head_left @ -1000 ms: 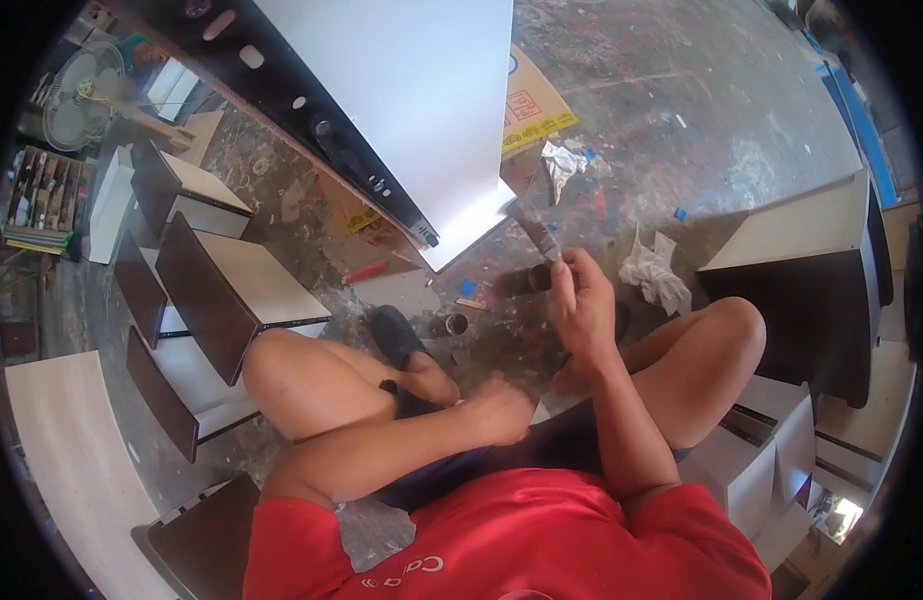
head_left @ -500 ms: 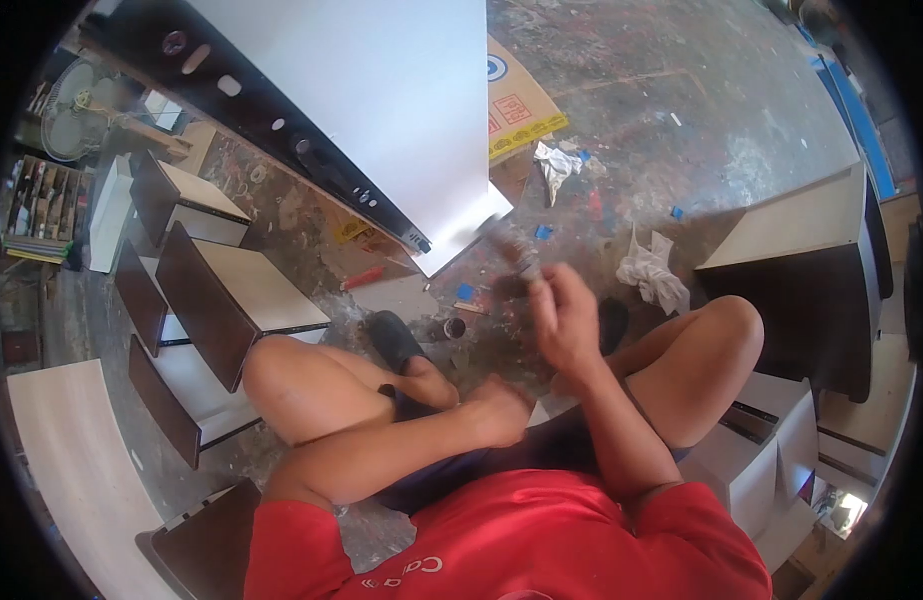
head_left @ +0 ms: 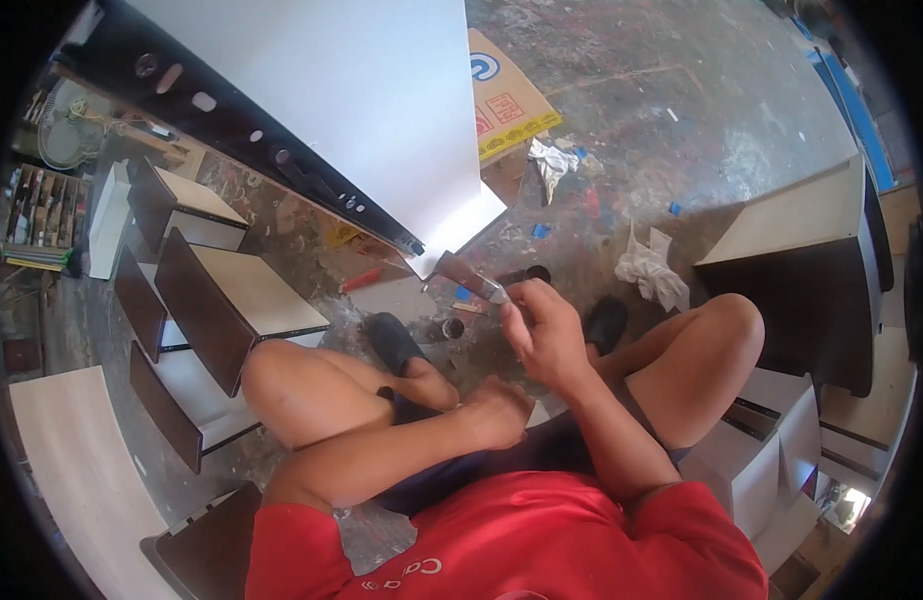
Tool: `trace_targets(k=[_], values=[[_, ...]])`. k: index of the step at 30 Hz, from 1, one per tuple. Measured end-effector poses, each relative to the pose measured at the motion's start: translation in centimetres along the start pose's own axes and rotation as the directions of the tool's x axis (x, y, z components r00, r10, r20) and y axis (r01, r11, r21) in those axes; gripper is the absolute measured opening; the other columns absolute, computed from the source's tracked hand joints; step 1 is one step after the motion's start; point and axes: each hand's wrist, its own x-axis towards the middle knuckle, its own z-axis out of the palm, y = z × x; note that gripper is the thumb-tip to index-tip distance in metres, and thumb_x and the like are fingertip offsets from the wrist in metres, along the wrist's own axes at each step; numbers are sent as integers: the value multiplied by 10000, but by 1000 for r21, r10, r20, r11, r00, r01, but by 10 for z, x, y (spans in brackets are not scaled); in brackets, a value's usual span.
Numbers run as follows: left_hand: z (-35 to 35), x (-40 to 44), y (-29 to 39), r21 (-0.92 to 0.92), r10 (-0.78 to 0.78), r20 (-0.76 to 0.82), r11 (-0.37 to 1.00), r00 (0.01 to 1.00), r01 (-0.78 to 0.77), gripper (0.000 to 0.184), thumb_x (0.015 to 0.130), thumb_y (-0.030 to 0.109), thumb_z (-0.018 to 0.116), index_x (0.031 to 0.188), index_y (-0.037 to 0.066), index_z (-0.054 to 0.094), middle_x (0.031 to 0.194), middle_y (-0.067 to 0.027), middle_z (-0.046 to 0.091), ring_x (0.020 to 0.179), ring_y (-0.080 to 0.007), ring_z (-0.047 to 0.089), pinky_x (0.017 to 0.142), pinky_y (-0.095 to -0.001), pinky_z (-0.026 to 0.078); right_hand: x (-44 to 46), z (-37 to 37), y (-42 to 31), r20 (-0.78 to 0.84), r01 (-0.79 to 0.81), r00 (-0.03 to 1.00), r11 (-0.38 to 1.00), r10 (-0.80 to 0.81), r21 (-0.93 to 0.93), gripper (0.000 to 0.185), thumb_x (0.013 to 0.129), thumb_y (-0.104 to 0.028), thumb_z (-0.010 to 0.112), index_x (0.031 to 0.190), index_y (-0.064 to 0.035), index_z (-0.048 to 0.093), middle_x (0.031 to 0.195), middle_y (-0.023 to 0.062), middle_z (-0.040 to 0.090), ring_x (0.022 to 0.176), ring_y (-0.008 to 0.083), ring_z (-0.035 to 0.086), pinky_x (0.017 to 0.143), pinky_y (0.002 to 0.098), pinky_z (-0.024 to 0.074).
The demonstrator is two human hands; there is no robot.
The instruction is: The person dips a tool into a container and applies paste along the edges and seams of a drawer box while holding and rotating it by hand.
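Flat, brown-bristled brush [head_left: 466, 276] in the right hand [head_left: 544, 332], near the corner of a long white panel [head_left: 332, 110]

The person sits low on a stained grey floor [head_left: 622, 110], knees apart, in a red short-sleeved shirt [head_left: 522, 520] and dark shorts. The right hand's grip is closed on the brush, thumb and fingers pressed together just behind its silvery metal band; the handle is hidden within the hand. The brush slants up and to the left in the view, its bristle end close to the panel's lower corner. Whether the bristles touch the panel cannot be told.

The left hand [head_left: 498, 412] rests low between the thighs, fingers curled inward. Its inner side is out of sight, so I cannot tell how tightly that grip is closed or whether it has hold of anything.

Along the panel's left edge runs a black metal rail with slots and round holes [head_left: 232, 120]. A printed tan cardboard sheet [head_left: 517, 110] lies beyond the panel's right side, with a crumpled white cloth [head_left: 553, 168] near it and a larger white crumpled cloth [head_left: 654, 270] nearer the person's right knee. A small, dark, round open container [head_left: 453, 328] stands beside the left foot's black shoe [head_left: 394, 338]. Brown-fronted drawers with pale sides [head_left: 210, 318] are grouped at the left; a dark brown cabinet piece with a pale side [head_left: 797, 300] is at the right.
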Motion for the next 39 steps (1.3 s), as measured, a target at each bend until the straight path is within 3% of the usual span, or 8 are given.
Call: trace_targets(k=[8, 13, 17, 20, 25, 31, 35, 39], values=[[5, -1, -3, 8, 21, -21, 1000, 1000, -21, 448, 862, 355, 773, 1086, -28, 712, 1026, -228, 741, 1011, -381, 735, 911, -487, 560, 14, -26, 23, -107, -273, 954, 959, 279, 72, 183, 1011, -188, 655, 1082, -22, 683, 892, 176, 696, 796, 320, 696, 735, 405, 547], [4, 3, -1, -4, 4, 23, 1000, 1000, -4, 447, 884, 368, 764, 1097, -22, 713, 1061, -228, 737, 1037, -383, 729, 932, -489, 550, 6, -3, 21, -79, 68, 994, 995, -73, -67, 174, 1013, -186, 655, 1088, -31, 679, 874, 172, 681, 734, 256, 683, 713, 381, 529], [-2, -2, 4, -14, -8, 38, 1000, 999, 8, 448, 888, 366, 762, 1110, -19, 711, 1078, -226, 738, 1062, -375, 724, 947, -481, 543, 28, -32, 31, -194, -291, 934, 954, 301, 77, 184, 1048, -202, 630, 1075, -23, 664, 797, 130, 678, 709, 195, 647, 685, 357, 515], [-3, -3, 2, -11, -7, 12, 1000, 1000, 8, 462, 881, 356, 763, 1136, -25, 703, 1086, -232, 736, 1065, -380, 722, 946, -478, 543, 29, -35, 39, -278, -176, 939, 978, 201, 113, 201, 1075, -207, 607, 1073, -11, 647, 773, 78, 668, 711, 141, 619, 665, 343, 505], [8, 2, -2, -38, -9, 36, 999, 999, 10, 477, 878, 344, 760, 1168, -29, 695, 1098, -245, 729, 1065, -401, 717, 961, -491, 541, 16, -6, 40, -3, -194, 973, 828, 229, 526, 231, 1120, -223, 516, 1003, -35, 583, 852, -31, 528, 803, 75, 461, 744, 243, 415], [9, 0, -2, -68, -23, 29, 997, 999, 25, 465, 873, 329, 762, 1160, -31, 700, 1103, -240, 732, 1063, -404, 718, 953, -503, 555, 12, 11, 37, 99, -282, 958, 809, 270, 516, 241, 1126, -225, 459, 1041, -38, 586, 865, -16, 542, 808, 105, 473, 762, 279, 429], [12, 1, -4, -52, -28, 23, 998, 999, 29, 445, 889, 318, 754, 1169, -24, 702, 1110, -235, 733, 1063, -394, 722, 947, -498, 560, -2, 23, 21, 226, -277, 952, 900, 208, 338, 212, 1098, -212, 494, 1077, -24, 589, 818, 109, 563, 801, 161, 533, 765, 357, 484], [-5, 1, 1, -48, -51, 119, 997, 992, 57, 434, 890, 318, 761, 1160, -19, 710, 1096, -234, 737, 1073, -381, 722, 952, -487, 561, -8, 25, 16, 212, -139, 975, 939, 73, 315, 182, 1073, -171, 521, 1011, -14, 591, 799, 118, 557, 768, 158, 517, 726, 356, 474]])
